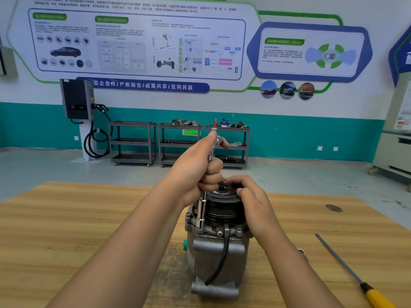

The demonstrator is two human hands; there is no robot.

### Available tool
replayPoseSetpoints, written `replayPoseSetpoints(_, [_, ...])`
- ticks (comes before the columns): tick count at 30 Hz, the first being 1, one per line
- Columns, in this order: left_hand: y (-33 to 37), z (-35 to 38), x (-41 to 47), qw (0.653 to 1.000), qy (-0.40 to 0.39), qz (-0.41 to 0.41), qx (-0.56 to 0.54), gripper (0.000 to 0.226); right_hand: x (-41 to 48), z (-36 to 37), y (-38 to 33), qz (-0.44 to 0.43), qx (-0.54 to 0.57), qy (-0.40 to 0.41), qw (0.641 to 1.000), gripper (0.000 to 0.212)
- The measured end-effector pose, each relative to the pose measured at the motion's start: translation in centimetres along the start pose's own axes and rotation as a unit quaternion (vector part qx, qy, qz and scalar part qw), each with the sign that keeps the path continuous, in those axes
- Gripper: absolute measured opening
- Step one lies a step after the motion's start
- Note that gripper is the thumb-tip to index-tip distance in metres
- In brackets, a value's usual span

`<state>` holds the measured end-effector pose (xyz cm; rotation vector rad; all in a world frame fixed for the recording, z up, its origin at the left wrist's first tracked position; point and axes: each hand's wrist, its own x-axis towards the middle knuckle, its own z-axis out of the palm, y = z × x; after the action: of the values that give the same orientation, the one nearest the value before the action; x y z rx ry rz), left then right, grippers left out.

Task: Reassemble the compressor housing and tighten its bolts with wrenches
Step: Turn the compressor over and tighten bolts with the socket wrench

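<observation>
**Upright wrench [202, 207] set on the compressor [213, 247] rim, gripped from above**

Showed the compressor standing on end at lower centre of the frame, on the wooden desk [66, 230], pulley [222, 207] uppermost. Showed the left hand [200, 172] closed round the L-shaped wrench just above centre frame, fingers wrapped on the shaft, thumb up by the bend. Ran nearly vertical along its long axis, from that fist down to a socket end seated on the housing's left rim, presumably over a bolt hidden beneath it. Placed the work directly below the left hand, the nearer of the two. Showed the right hand [246, 196] curled over the pulley's top from the right, fingers hooked on its far edge, seemingly steadying it. Noted a yellow-handled screwdriver [355, 276] lying at lower right, well apart.
</observation>
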<state>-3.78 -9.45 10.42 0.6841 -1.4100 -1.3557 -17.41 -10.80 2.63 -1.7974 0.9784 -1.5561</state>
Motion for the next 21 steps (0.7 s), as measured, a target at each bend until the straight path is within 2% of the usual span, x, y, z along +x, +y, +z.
replayPoseSetpoints(3, [-0.1, -0.6, -0.1, 1.0, -0.002, -0.005, -0.027, 0.034, 0.0, 0.3, 0.0, 0.001, 0.003, 0.012, 1.0, 0.032])
replayPoseSetpoints(8, [-0.1, -1.9, -1.2, 0.988, -0.013, 0.015, -0.156, 0.034, -0.1, 0.3, -0.1, 0.015, 0.017, 0.017, 1.0, 0.029])
replayPoseSetpoints(10, [-0.1, -1.8, -1.6, 0.986, -0.014, 0.036, -0.16, 0.032, -0.1, 0.2, -0.1, 0.016, 0.009, 0.021, 1.0, 0.035])
replayPoseSetpoints(13, [0.1, -0.9, -2.0, 0.991, 0.005, 0.075, -0.115, 0.031, -0.1, 0.3, -0.2, 0.017, 0.0, 0.021, 1.0, 0.032])
replayPoseSetpoints(18, [2.9, -0.3, -2.6, 0.968, -0.016, 0.12, -0.222, 0.031, -0.1, 0.3, -0.2, 0.021, -0.002, 0.021, 1.0, 0.03])
replayPoseSetpoints(21, [2.8, 0.6, -3.9, 0.969, -0.039, 0.114, -0.217, 0.031, -0.2, 0.2, -0.5, 0.021, -0.022, 0.018, 0.999, 0.036])
